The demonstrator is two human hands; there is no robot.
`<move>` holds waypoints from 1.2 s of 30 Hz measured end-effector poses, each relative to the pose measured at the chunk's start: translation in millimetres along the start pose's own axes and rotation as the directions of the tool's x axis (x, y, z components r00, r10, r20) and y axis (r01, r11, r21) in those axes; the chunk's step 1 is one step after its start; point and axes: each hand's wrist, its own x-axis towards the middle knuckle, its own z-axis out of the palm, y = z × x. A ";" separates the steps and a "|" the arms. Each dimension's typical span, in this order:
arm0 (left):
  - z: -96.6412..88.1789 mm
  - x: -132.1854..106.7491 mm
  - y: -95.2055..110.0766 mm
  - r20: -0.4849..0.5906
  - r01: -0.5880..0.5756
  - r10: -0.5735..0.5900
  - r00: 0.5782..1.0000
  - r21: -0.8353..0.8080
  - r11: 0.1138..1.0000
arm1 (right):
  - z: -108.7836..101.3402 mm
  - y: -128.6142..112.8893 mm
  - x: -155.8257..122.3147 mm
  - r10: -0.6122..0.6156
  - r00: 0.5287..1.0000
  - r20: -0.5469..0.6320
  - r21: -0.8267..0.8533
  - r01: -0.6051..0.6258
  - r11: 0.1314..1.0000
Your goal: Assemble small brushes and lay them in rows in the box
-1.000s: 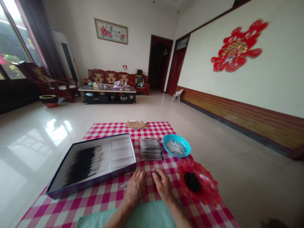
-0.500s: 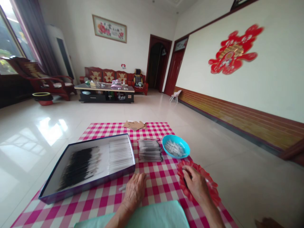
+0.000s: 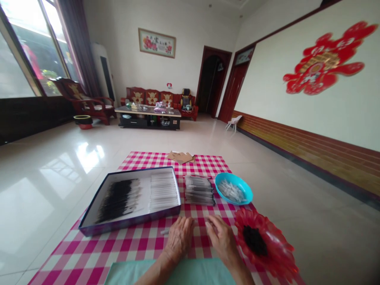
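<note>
My left hand is closed, with the end of a pale, pen-like tube sticking out on its left side. Facing it a short way to the right, my right hand has thumb and forefinger pinched together; whatever lies between them is too small to make out. On the right stands a red petal-edged bowl with a heap of small black pieces. A turquoise bowl behind it holds small clear-white pieces. Beyond my hands lies a stack of translucent sticks with dark ends.
A shallow dark-blue box on the left holds rows of black sticks and white tubes. Torn cardboard lies at the far edge of the checked tablecloth. A mint cloth lies under my forearms.
My right hand has left the red bowl and come leftward to my left hand, uncovering the black pieces. The view has swung left, so things appear further right.
</note>
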 end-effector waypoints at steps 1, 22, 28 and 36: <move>0.0 -0.1 0.2 0.008 0.004 -0.004 1.000 -0.003 1.000 | 10.8 -1.2 1.1 0.002 1.000 0.017 0.034 -0.003 0.999; -15.8 4.3 8.9 0.032 0.001 0.000 0.999 -0.027 1.000 | 0.2 4.0 1.9 0.469 0.794 -0.387 0.629 -0.144 0.764; -20.5 2.3 8.6 0.007 -0.040 0.041 0.999 -0.047 0.998 | 1.0 0.8 2.2 0.444 0.804 -0.395 0.596 -0.144 0.790; -32.8 4.1 23.3 0.075 -0.059 0.053 0.996 0.079 0.995 | 32.4 10.7 -9.4 0.521 0.838 -0.161 0.670 -0.295 0.681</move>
